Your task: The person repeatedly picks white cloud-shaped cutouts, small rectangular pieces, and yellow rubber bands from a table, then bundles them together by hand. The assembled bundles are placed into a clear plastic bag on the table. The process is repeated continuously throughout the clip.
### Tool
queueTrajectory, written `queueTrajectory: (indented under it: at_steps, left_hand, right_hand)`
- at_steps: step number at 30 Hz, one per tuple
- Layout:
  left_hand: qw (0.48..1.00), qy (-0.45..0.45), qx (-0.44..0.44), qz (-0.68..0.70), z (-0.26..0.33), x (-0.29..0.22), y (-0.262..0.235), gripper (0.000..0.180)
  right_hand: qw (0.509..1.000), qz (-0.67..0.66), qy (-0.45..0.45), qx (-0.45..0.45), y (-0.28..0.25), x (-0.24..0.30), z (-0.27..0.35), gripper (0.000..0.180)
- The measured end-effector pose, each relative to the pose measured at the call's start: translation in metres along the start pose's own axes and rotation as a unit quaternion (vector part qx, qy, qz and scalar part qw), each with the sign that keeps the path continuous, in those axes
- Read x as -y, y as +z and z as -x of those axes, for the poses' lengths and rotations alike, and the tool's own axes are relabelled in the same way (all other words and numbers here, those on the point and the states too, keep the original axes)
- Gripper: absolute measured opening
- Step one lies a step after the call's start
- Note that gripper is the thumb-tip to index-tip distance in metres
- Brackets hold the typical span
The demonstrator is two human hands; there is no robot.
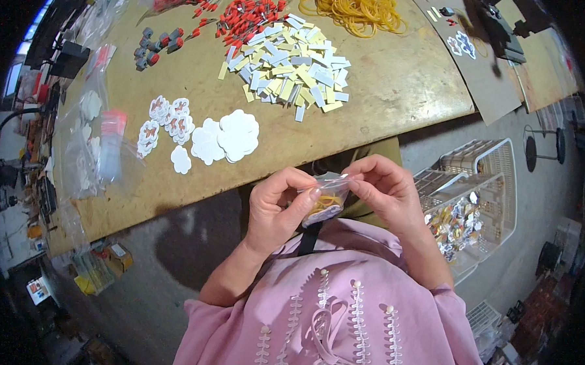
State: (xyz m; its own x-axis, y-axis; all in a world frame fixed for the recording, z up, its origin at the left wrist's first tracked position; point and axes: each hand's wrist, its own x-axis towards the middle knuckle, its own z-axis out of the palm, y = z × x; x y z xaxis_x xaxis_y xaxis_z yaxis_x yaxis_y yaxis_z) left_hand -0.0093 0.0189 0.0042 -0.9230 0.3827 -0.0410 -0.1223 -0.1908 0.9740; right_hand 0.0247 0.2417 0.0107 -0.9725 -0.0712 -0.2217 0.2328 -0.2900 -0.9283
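Observation:
In front of my body, near the table's edge, I hold a small transparent zip bag by its upper edge. My left hand pinches one top corner between thumb and fingers. The other corner is pinched by my right hand. Inside the bag show yellow rubber bands and a printed white cutout with dark markings; anything else in it is hard to make out. On the table nearest my left hand lie white scalloped cards, and beside them a group of printed scalloped cutouts.
On the table lie a heap of yellow and white strips, red-tipped small parts, yellow rubber bands and grey-and-red pieces. Empty bags lie at left. A white basket with filled bags stands at right.

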Motion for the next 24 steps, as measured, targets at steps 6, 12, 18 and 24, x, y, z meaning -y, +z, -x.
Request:
queueTrajectory:
  at_steps: [6, 12, 18, 24]
  left_hand:
    - [0.999, -0.02, -0.01, 0.045, 0.005, 0.006, 0.001, 0.005]
    - [0.982, 0.018, -0.003, -0.187, -0.002, -0.005, 0.005, 0.008]
    - [0.945, 0.103, -0.04, -0.307, -0.01, -0.001, 0.017, 0.014]
    - [0.953, 0.087, 0.01, -0.29, -0.003, -0.006, 0.003, 0.014]
  right_hand:
    - [0.997, -0.06, 0.035, 0.02, -0.001, -0.008, -0.003, 0.006]
    - [0.996, 0.084, 0.019, -0.035, 0.018, -0.002, 0.004, 0.008]
    - [0.922, 0.354, -0.145, -0.059, 0.031, -0.002, 0.006, 0.008]
    - [0.973, 0.226, -0.033, -0.031, 0.018, 0.002, 0.01, 0.009]
